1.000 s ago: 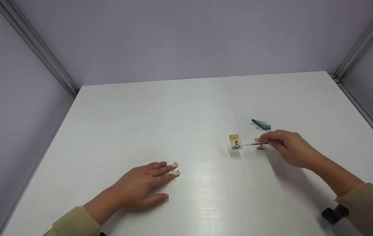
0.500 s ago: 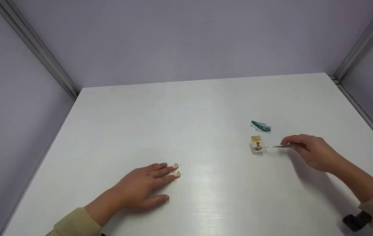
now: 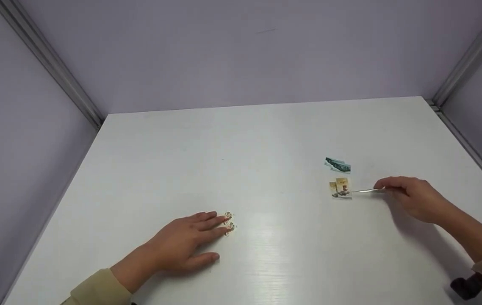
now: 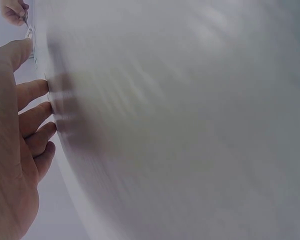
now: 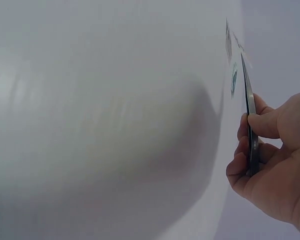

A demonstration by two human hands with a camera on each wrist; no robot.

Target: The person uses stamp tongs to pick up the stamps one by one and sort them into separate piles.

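The right hand [image 3: 414, 198] pinches tweezers [image 3: 366, 191] between thumb and fingers, their long axis running toward nine o'clock, tips at the yellow-brown stamps [image 3: 340, 188] lying on the white surface [image 3: 266, 140]. A teal stamp [image 3: 337, 164] lies just beyond, at twelve o'clock. The left hand [image 3: 181, 243] rests flat, well apart, fingertips touching two small stamps [image 3: 228, 222].

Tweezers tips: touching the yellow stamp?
Touching. In the head view the tweezers, held by the right hand, run straight to the yellow stamp's right edge with no gap visible.
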